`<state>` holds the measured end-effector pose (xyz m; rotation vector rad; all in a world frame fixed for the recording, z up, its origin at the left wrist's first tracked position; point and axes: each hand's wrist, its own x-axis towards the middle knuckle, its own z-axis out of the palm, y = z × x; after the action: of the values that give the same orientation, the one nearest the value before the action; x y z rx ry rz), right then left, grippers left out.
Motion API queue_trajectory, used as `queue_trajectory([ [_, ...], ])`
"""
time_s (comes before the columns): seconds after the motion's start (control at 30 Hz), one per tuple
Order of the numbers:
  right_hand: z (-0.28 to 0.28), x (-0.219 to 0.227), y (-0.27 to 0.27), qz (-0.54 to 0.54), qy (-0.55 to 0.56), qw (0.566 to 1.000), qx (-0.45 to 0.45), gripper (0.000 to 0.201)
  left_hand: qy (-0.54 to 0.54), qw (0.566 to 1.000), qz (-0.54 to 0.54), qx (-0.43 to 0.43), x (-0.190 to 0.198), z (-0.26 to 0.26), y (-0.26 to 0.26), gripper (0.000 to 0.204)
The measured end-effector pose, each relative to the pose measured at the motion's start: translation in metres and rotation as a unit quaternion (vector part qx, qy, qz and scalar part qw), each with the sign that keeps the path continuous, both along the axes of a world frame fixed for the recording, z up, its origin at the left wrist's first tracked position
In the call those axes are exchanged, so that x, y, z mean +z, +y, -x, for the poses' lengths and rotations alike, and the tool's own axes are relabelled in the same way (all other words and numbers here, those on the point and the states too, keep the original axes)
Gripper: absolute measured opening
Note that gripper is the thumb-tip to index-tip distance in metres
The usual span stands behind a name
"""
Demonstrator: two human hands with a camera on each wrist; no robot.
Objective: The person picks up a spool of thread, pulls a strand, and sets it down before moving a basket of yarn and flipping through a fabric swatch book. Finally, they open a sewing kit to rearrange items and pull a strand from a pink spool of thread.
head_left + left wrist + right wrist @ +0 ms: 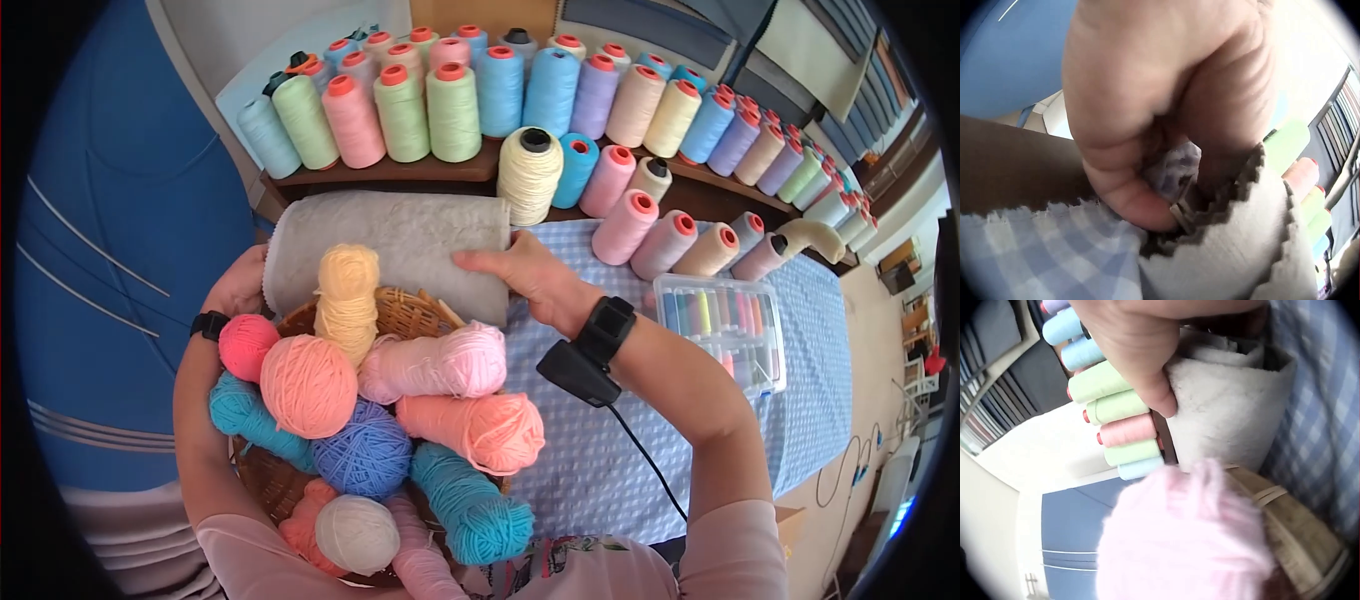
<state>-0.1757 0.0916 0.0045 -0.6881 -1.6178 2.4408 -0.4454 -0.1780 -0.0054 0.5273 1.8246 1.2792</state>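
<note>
A rolled grey fabric (390, 235) with zigzag-cut edges lies across the far side of the wicker basket (415, 312). At its left end my left hand (240, 283) grips the roll; close up in the left wrist view, the curled fingers (1138, 203) hold the jagged edge. My right hand (535, 275) holds the other end, its thumb (1163, 400) on the outside and the other fingers mostly hidden behind. Piled in the basket are yarn balls and skeins, among them a yellow skein (347, 300), a pink skein (440, 362) and a blue ball (362, 450).
Many thread cones (455, 115) line a brown shelf (400, 172) behind the fabric. More cones, such as a pink one (625, 228), stand on the blue checked tablecloth (620, 460). A clear plastic case (722, 335) sits at the right, and a black cable (645, 455) runs from my right wrist.
</note>
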Motion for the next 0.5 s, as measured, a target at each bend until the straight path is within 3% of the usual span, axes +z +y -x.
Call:
queue_trajectory([
  [0.07, 0.001, -0.005, 0.000, -0.045, 0.007, 0.999, 0.006, 0.056, 0.000, 0.999, -0.018, 0.027, 0.001, -0.003, 0.002, 0.030],
  [0.23, 0.012, -0.016, 0.003, 0.001, 0.036, 0.998, -0.056, 0.066, -0.037, 0.978, -0.115, 0.172, -0.016, 0.019, -0.004, 0.033],
  [0.37, 0.014, -0.020, 0.008, -0.043, 0.077, 0.996, -0.019, 0.065, 0.002, 0.975, -0.083, 0.205, -0.016, 0.046, 0.000, 0.035],
  [0.5, 0.014, -0.012, 0.009, -0.052, 0.082, 0.995, -0.020, 0.065, -0.043, 0.961, -0.119, 0.245, -0.005, 0.055, 0.007, 0.033],
])
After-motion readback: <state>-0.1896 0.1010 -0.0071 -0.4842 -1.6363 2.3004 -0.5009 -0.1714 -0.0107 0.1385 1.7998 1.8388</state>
